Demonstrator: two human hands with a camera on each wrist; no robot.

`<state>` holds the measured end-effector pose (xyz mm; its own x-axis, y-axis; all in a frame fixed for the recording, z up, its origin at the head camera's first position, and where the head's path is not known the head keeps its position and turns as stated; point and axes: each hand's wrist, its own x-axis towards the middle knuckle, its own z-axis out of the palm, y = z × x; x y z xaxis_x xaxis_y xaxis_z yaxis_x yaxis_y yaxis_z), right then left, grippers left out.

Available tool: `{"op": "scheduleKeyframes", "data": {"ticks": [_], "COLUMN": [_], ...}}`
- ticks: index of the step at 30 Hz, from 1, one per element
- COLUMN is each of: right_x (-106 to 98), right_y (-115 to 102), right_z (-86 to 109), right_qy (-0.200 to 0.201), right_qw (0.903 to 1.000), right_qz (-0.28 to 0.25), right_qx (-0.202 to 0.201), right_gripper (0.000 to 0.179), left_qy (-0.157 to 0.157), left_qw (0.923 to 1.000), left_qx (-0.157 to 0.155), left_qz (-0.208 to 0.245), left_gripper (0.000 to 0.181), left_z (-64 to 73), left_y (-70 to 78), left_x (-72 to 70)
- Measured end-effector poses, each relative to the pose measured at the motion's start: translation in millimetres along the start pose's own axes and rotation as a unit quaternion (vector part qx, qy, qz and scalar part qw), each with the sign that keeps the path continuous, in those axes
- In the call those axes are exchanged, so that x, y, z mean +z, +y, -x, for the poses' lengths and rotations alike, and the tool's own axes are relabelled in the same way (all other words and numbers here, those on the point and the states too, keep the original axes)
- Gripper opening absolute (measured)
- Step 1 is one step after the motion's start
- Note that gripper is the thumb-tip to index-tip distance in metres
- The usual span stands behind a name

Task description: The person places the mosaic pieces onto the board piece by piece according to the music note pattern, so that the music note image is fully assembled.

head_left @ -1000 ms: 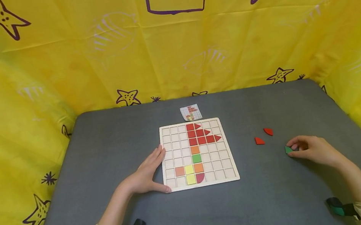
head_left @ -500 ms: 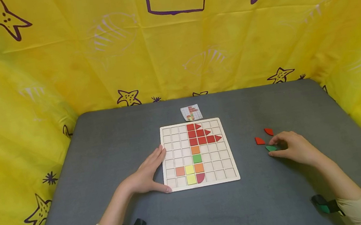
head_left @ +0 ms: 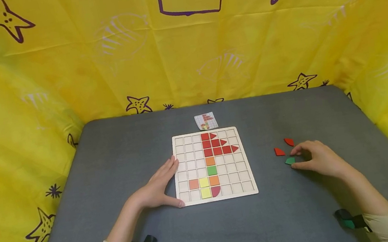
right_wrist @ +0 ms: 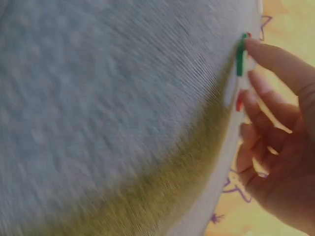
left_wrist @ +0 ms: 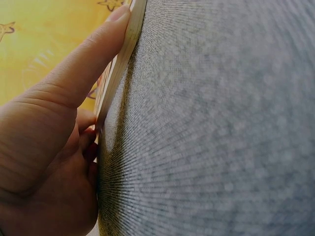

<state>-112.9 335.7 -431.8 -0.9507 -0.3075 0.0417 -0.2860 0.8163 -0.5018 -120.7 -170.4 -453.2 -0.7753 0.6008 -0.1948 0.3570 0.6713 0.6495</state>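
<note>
In the head view, my left hand rests along the left edge of a wooden grid board, fingers spread and thumb at the near corner. Red squares and triangles, orange, yellow and green squares and a dark red quarter circle fill some cells. My right hand is low over the table at the right, thumb and index apart. A green tile lies at its fingertips; in the right wrist view the thumb tip is right at the green tile. Two red quarter-circle tiles lie just beyond.
A small printed card with a coloured grid pattern lies behind the board. The grey table is bordered by a yellow patterned cloth at the back and both sides.
My right hand has carried the green tile leftward to beside the red ones and turned it. Its fingers have since come apart around it. The left hand stays at the board.
</note>
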Motion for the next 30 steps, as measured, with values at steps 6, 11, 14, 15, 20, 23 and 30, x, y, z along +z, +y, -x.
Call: {"op": "scheduleKeyframes", "data": {"ticks": [6,11,14,15,20,23,30], "right_x": [-6,0,4,6,8,9,13], "right_y": [4,7,6,5,-2,-5,-2], "right_z": [1.8,-0.5,-1.8,-2.3,-3.7,-4.8,-5.5], "right_qy": [-0.027,0.002,0.019,0.02,0.002,-0.007,-0.011], "right_qw": [0.999,0.9995,0.9974,0.9971,0.9997,1.0,0.9996], "right_qz": [0.009,-0.005,-0.005,-0.005,0.0,0.005,-0.017], "right_qx": [0.035,-0.031,-0.069,-0.074,-0.026,0.002,0.019], "right_gripper": [0.025,0.015,0.015,0.016,0.024,0.03,0.027], "left_qy": [0.001,-0.002,-0.002,-0.003,0.0,0.001,0.003], "left_qw": [1.0,1.0,1.0,1.0,1.0,1.0,1.0], "left_qx": [-0.002,-0.005,-0.006,-0.007,-0.005,-0.002,0.004], "left_qz": [-0.002,-0.001,-0.002,-0.001,-0.002,-0.005,-0.007], "left_gripper": [0.126,0.125,0.125,0.125,0.125,0.125,0.125], "left_z": [0.0,-0.3,-0.5,-0.6,-0.7,-0.6,-0.2], "left_y": [1.4,2.8,3.3,3.5,3.0,1.9,1.0], "left_x": [-0.9,-1.4,-1.6,-1.7,-1.5,-1.0,-0.8]}}
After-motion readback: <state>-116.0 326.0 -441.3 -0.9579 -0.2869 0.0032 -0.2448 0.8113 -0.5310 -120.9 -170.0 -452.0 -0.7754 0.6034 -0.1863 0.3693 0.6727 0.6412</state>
